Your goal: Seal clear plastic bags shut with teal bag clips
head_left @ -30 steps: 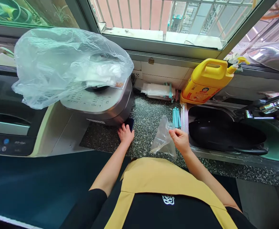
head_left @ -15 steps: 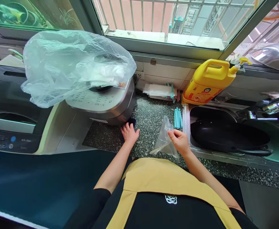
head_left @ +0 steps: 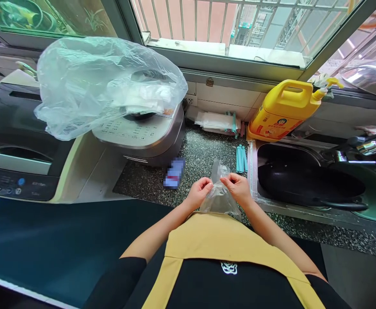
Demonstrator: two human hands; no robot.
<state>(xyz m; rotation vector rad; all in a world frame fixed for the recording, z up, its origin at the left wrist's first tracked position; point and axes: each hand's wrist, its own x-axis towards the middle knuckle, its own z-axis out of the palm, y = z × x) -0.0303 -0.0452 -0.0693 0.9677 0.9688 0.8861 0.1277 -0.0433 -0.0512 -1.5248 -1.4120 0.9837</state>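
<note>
A small clear plastic bag (head_left: 220, 201) hangs over the counter's front edge, close to my apron. My left hand (head_left: 199, 192) pinches its left side with thumb and fingertips. On the bag's right side, my right hand (head_left: 237, 187) also grips the film between thumb and fingers. Left of the bag lies a blurred phone-like object (head_left: 174, 173) with a lit bluish face. Just beyond my right hand are several turquoise sealing clips (head_left: 241, 159) side by side. Whether anything is inside the bag, I cannot make out.
A rice cooker (head_left: 139, 137) carries a large inflated plastic bag (head_left: 107, 81). Left stands a washing machine (head_left: 17, 141). White packets (head_left: 218, 121) lie along the wall, beside a yellow jug (head_left: 281, 109). At right, a black wok (head_left: 310, 184) sits in the sink (head_left: 254, 167).
My left hand has left the dark object by the rice cooker and moved right to grasp the clear bag. That object's face now shows lit. My right hand keeps hold of the bag.
</note>
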